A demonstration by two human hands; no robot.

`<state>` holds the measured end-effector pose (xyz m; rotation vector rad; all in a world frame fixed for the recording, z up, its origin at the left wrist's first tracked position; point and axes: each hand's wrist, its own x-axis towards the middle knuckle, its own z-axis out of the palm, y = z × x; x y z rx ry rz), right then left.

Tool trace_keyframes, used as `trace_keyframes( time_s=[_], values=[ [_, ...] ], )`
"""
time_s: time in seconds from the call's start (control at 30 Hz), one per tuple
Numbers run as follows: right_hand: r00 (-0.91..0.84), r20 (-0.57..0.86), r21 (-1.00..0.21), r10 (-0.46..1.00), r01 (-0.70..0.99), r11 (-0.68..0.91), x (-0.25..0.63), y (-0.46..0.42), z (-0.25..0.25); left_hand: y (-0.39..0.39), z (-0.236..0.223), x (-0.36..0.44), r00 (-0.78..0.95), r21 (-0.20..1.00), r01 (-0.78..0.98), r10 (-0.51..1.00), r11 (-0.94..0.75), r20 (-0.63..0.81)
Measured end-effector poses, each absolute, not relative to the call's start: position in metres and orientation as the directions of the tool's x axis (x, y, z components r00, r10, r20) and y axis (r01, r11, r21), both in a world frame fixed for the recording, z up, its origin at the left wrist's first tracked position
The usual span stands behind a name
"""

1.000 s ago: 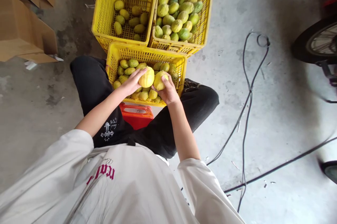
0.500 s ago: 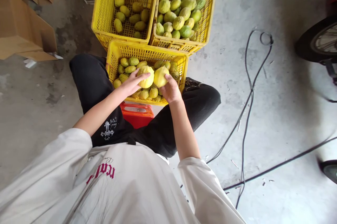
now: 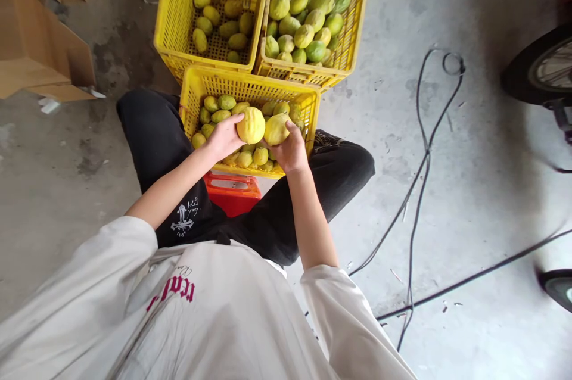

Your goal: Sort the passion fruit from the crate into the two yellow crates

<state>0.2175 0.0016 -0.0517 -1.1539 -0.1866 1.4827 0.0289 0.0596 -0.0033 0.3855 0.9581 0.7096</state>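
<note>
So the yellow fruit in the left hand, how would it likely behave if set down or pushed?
The yellow fruit is rounded, so it would probably roll on a flat surface. The left hand holds it in an open-fingered grip with no visible denting, so it seems firm. Its skin looks dull and slightly rough, so probably not slippery.

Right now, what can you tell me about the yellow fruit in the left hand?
The yellow fruit is round, pale yellow, with bumpy, dimpled skin and no green showing. The left hand grips it from the side and below, fingers wrapped over its top edge. It is held just above the nearest yellow crate, over the smaller yellow-green fruits lying inside. It sits right beside the second fruit, held by the right hand; whether the two touch is hard to tell.
</note>
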Motion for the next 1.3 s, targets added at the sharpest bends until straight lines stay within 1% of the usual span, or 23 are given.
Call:
trace_keyframes(
  time_s=[0.17,0.37,0.5,0.6,0.67,0.73,0.83,0.97,1.07,1.2,1.3],
  values=[
    [0.127,-0.539,-0.666,0.833,-0.669,-0.329,0.216,0.004,-0.046,0.054,0.007,0.028,0.384,0.647,-0.354,0.736,0.675,-0.557],
    [0.123,-0.438,-0.748,0.891,-0.600,-0.285,0.204,-0.005,-0.047,0.054,0.001,0.028,0.336,0.629,-0.365,0.728,0.686,-0.598],
    [0.141,-0.404,-0.779,0.904,-0.571,-0.259,0.202,-0.005,-0.050,0.055,-0.001,0.029,0.328,0.615,-0.337,0.701,0.713,-0.633],
    [0.136,-0.388,-0.795,0.912,-0.550,-0.256,0.204,-0.005,-0.055,0.054,0.003,0.033,0.293,0.627,-0.310,0.699,0.715,-0.653],
    [0.129,-0.405,-0.796,0.905,-0.537,-0.280,0.206,-0.005,-0.059,0.054,0.006,0.035,0.265,0.624,-0.318,0.699,0.713,-0.664],
    [0.150,-0.438,-0.789,0.887,-0.538,-0.298,0.209,-0.005,-0.062,0.056,0.007,0.036,0.255,0.591,-0.345,0.679,0.729,-0.689],
    [0.182,-0.462,-0.771,0.868,-0.566,-0.292,0.214,-0.003,-0.065,0.060,0.006,0.036,0.296,0.558,-0.357,0.657,0.749,-0.693],
    [0.159,-0.486,-0.719,0.860,-0.632,-0.289,0.219,0.002,-0.058,0.060,0.005,0.034,0.349,0.609,-0.355,0.705,0.709,-0.618],
    [0.162,-0.543,-0.670,0.824,-0.676,-0.308,0.214,0.004,-0.048,0.055,0.006,0.031,0.397,0.634,-0.338,0.716,0.696,-0.574],
    [0.082,-0.613,-0.618,0.786,-0.669,-0.413,0.204,0.003,-0.037,0.051,0.005,0.028,0.382,0.635,-0.314,0.707,0.705,-0.596],
    [0.051,-0.600,-0.629,0.799,-0.647,-0.431,0.201,0.002,-0.034,0.053,0.003,0.029,0.344,0.631,-0.302,0.699,0.714,-0.626]
  ],
)
